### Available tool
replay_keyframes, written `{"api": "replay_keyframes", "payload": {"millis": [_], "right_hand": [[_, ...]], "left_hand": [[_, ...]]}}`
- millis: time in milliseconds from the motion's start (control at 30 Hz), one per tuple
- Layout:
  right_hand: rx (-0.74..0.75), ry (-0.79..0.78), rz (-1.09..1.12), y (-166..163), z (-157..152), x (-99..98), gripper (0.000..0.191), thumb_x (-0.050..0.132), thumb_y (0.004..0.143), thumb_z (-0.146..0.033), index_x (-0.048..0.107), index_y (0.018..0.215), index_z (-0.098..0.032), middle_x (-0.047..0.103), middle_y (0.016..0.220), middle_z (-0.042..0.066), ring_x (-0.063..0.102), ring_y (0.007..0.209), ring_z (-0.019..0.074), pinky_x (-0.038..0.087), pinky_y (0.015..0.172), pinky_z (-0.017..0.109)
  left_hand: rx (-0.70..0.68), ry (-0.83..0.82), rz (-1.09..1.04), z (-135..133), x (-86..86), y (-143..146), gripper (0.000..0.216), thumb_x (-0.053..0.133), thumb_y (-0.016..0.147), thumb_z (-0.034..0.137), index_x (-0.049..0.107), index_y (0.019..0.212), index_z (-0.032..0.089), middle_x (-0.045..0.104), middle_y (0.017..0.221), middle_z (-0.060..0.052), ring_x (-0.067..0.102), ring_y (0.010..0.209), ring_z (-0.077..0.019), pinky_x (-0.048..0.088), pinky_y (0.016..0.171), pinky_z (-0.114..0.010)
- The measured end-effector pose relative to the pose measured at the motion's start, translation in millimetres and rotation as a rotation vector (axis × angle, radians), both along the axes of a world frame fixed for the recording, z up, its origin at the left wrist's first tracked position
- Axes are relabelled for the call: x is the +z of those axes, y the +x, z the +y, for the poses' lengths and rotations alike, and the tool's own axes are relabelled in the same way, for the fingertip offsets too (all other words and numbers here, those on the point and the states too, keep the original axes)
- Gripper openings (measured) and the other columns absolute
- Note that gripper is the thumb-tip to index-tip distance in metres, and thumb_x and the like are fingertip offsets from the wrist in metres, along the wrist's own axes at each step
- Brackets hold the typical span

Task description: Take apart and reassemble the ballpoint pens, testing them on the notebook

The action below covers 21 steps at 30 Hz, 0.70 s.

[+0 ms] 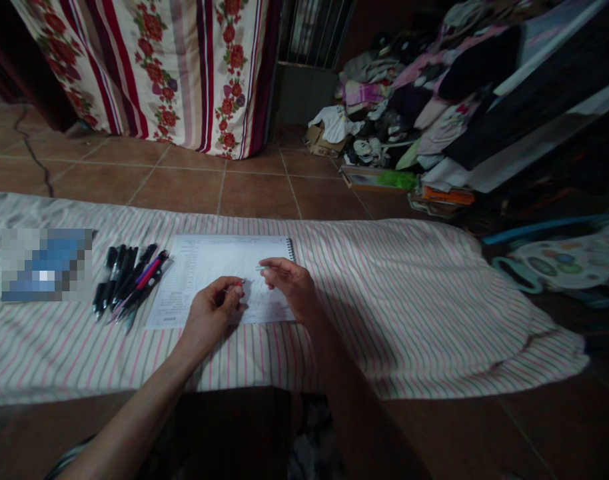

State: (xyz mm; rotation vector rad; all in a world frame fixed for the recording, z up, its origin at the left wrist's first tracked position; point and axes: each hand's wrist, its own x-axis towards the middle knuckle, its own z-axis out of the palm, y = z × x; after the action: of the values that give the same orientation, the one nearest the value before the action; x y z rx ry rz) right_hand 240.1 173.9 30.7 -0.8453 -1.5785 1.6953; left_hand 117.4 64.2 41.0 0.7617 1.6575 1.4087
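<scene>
My left hand (212, 312) is closed in a pinch on a small red-tipped piece, perhaps a pen part, over the lower edge of a spiral notebook (204, 263). Just to its right, my right hand (290, 283) pinches a small pale, thin piece, too small to name. Both hands hover close together above the open page, which lies on a pink-and-white striped cloth (409, 300). A bunch of pens (129, 279), mostly black with one pink and purple, lies left of the notebook.
A blue flat item (47, 263), blurred out, lies at the cloth's far left. A floral curtain (184, 67) hangs behind on the tiled floor (194, 183). A heap of clothes (409, 100) fills the back right; a round toy (559, 263) sits right.
</scene>
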Motion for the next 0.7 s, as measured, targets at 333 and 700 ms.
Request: {"api": "replay_keyframes", "payload": {"millis": [333,700], "right_hand": [[0.027,0.094,-0.069,0.3,-2.0,-2.3,0.020,0.062,0.072,-0.032,0.069,0.084,-0.018,0.057,0.061,-0.002,0.046,0.054,0.0084,0.038,0.053,0.023],[0.077,0.063,-0.043,-1.4,-3.4,-3.0,0.019,0.060,0.073,-0.031,0.068,0.084,-0.018,0.055,0.060,-0.003,0.046,0.054,0.0081,0.038,0.053,0.023]], "left_hand": [[0.000,0.005,-0.029,1.7,1.7,1.5,0.034,0.066,0.063,0.044,0.062,0.082,0.016,0.059,0.064,0.001,0.057,0.054,-0.0124,0.040,0.049,-0.023],[-0.019,0.015,-0.025,1.1,-2.3,2.0,0.031,0.065,0.065,0.041,0.063,0.083,0.016,0.060,0.064,0.002,0.058,0.055,-0.0122,0.043,0.054,-0.024]]}}
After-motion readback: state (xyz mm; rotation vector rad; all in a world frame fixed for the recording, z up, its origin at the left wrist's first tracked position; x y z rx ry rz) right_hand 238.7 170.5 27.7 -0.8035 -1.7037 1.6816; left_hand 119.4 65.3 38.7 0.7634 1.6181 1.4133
